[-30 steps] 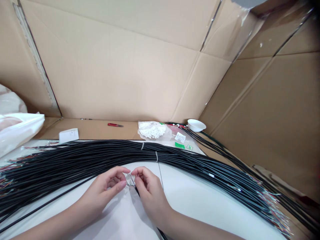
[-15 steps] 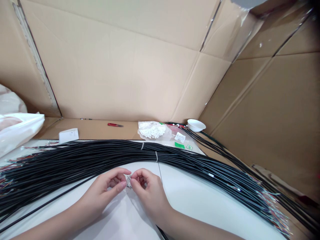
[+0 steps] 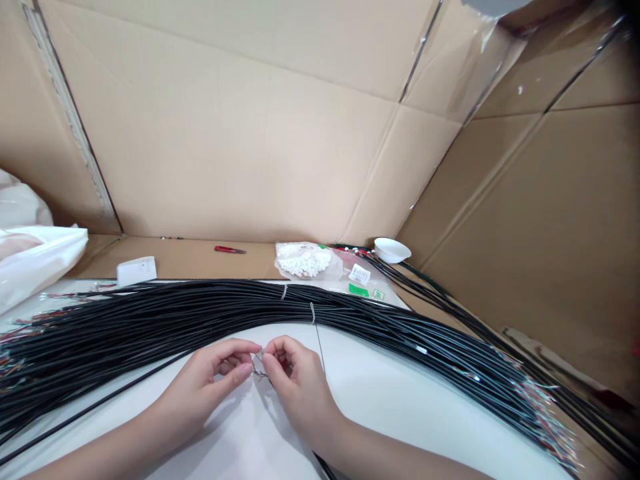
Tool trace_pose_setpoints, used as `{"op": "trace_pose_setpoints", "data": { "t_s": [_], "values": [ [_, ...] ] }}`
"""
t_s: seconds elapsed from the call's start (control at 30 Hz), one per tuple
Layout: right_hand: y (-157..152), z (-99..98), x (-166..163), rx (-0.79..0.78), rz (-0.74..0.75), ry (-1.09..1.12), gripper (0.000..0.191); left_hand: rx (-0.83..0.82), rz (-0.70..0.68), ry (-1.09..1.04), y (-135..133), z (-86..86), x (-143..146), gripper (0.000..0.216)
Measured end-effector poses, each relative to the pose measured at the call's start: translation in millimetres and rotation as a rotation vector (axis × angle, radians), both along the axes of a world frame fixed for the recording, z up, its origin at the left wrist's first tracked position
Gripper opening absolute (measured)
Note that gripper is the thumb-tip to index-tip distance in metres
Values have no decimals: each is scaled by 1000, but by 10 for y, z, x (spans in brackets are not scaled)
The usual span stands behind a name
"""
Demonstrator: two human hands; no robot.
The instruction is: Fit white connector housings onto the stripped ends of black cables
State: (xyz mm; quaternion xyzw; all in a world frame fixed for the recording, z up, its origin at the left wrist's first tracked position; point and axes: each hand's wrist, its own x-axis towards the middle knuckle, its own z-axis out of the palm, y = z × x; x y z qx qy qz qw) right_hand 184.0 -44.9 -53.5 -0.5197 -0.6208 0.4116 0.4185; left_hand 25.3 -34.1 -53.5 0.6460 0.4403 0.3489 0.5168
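Observation:
Thin wires [image 3: 259, 371] show in the small gap between my two hands, over the white table top. My left hand [image 3: 215, 373] is curled, its thumb and index fingertips bent around the wires' left side. Close beside it, my right hand [image 3: 295, 377] pinches the wires between thumb and index finger. A black cable [image 3: 325, 467] comes out below my right wrist; its run under the hand is hidden. Just beyond the hands lies a thick bundle of black cables [image 3: 210, 307], tied in the middle, with coloured wire ends fanning out at both sides.
Behind the bundle are a clear bag of small white parts [image 3: 305, 262], red-handled snips [image 3: 230, 250], a white bowl [image 3: 393, 250], a white paper label [image 3: 137, 271] and a green label [image 3: 359, 290]. A white plastic bag [image 3: 40, 260] lies left. Cardboard walls [image 3: 240, 133] enclose the far side.
The fingers of my right hand have shifted slightly at the wires. My left hand stays nearly in place, and the surroundings are the same.

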Motion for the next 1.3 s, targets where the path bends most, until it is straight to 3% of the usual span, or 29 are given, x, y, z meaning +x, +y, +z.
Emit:
{"op": "trace_pose_setpoints", "data": {
  "t_s": [0.93,1.3],
  "values": [
    [-7,-15,16,22,46,-30,12,49,-16,-6,-11,-17,1,20],
    [-3,-17,33,88,96,-69,10,82,-38,131,22,1,-10,30]
  ]
}}
